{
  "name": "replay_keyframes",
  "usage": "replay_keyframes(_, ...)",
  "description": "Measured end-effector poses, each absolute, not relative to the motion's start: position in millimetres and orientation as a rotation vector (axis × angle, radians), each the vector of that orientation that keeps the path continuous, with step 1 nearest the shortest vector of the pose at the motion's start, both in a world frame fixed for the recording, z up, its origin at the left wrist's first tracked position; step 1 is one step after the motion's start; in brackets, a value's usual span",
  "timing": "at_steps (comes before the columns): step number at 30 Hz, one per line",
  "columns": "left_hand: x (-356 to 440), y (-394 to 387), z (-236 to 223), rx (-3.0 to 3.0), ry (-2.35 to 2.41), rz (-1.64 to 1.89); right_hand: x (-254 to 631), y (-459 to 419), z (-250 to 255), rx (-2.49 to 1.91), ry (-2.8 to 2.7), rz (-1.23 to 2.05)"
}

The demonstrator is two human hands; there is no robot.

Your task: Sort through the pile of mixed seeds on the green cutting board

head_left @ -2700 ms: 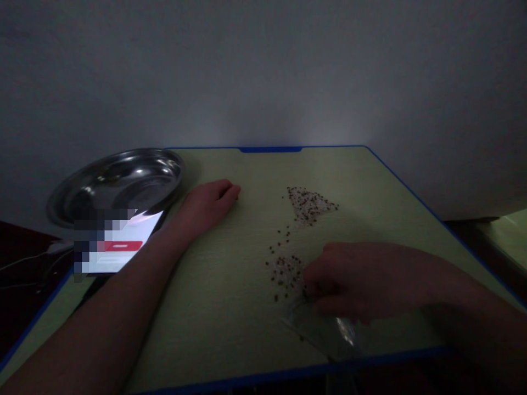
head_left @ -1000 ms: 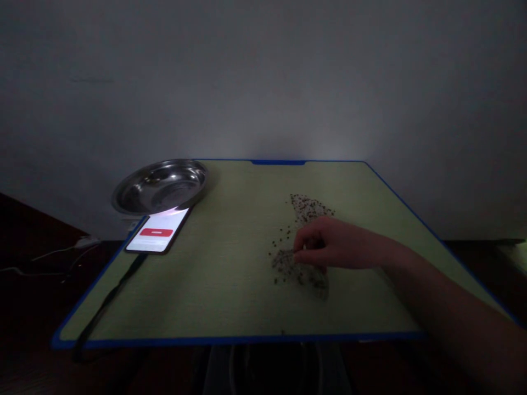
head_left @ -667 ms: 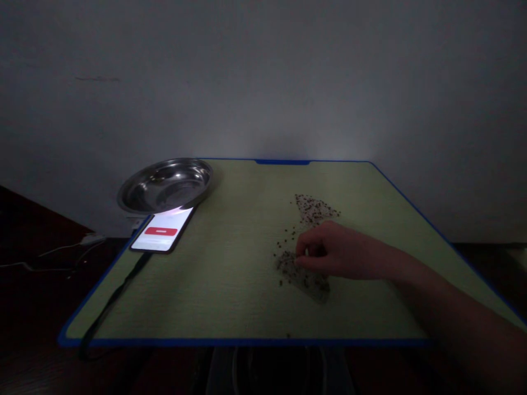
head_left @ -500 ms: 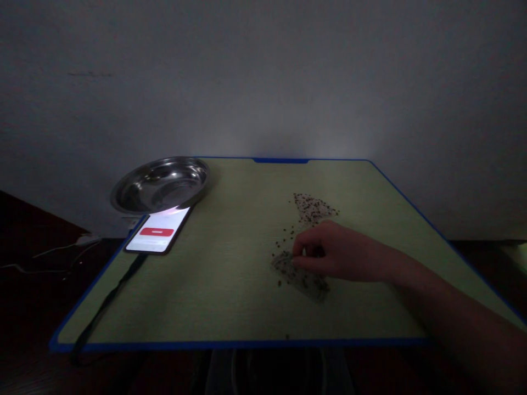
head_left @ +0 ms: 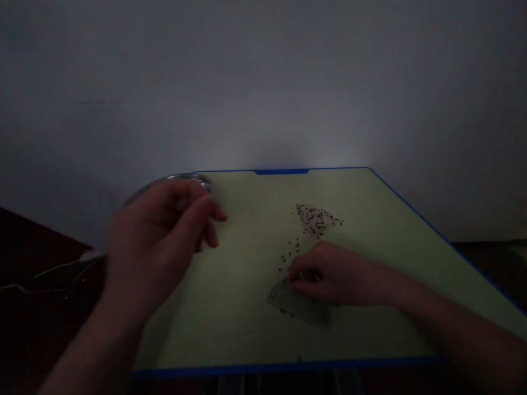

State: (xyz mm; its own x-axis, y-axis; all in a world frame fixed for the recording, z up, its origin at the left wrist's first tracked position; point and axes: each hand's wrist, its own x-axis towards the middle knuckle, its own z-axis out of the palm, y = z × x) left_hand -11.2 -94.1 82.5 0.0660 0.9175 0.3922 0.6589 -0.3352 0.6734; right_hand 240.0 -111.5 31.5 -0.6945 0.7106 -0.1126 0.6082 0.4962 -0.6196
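Note:
My right hand (head_left: 317, 274) is closed, its thumb and fingertips pinching the upper edge of a clear half-round piece, which looks like a protractor (head_left: 302, 307), low over the table. Small dark grains lie around that piece. Just beyond the hand is a roughly triangular patch of pale and dark grains (head_left: 317, 219), with a few strays trailing toward my fingers. My left hand (head_left: 160, 236) hovers over the table's left side with loosely bent fingers, somewhat apart and slightly blurred. Nothing shows in it. Behind it a steel bowl (head_left: 201, 178) is mostly hidden.
The pale green table (head_left: 239, 302) has a blue rim and stands against a grey wall (head_left: 263, 82). White cables (head_left: 53, 269) hang at the left, beyond the table. The scene is dim.
My left hand has come into view from the lower left, covering the phone and most of the bowl. My right hand now holds the clear piece more tilted, with fewer grains on it.

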Motion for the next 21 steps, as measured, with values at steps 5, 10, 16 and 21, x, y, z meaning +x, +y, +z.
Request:
replay_keyframes(5,18,-34,51,2.083,1.397,0.985,237,-118,35,-1.046,-2.675,1.033)
replay_keyframes(10,23,-4,22,2.145,1.412,0.795,231,-125,36,-1.009,-2.742,1.057)
replay_keyframes(16,20,-5,6,2.146,1.446,0.724,225,-133,38,-0.982,-2.697,1.204)
replay_keyframes(21,18,-5,4,2.204,1.402,0.674,224,-136,47,-1.103,-2.631,1.289)
